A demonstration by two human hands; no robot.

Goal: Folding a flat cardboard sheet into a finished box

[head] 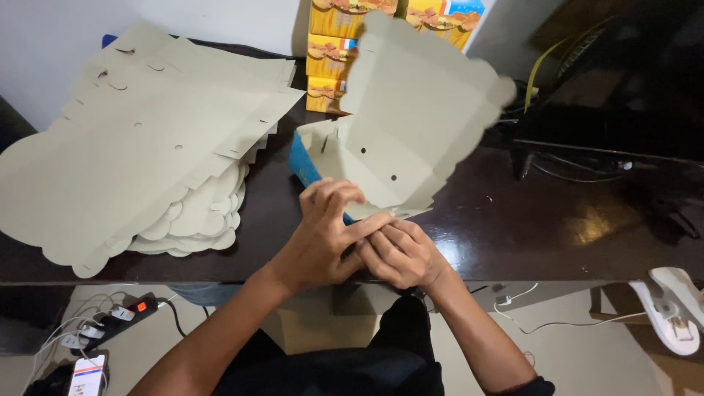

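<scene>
Pinching a half-folded, empty cardboard box [411,117], left hand [323,235] and right hand [400,253] close on its flap.

- Left: a stack of flat grey die-cut cardboard sheets [139,139] covers the dark wooden desk [528,227] out to its front edge.
- Centre: a half-folded grey cardboard box with a blue outer face [411,117] rises behind both hands.
- Rear: stacked yellow printed cartons [334,59] stand against the wall.
- Right: bare desk surface lies open between the box and the black cables [579,158].
</scene>
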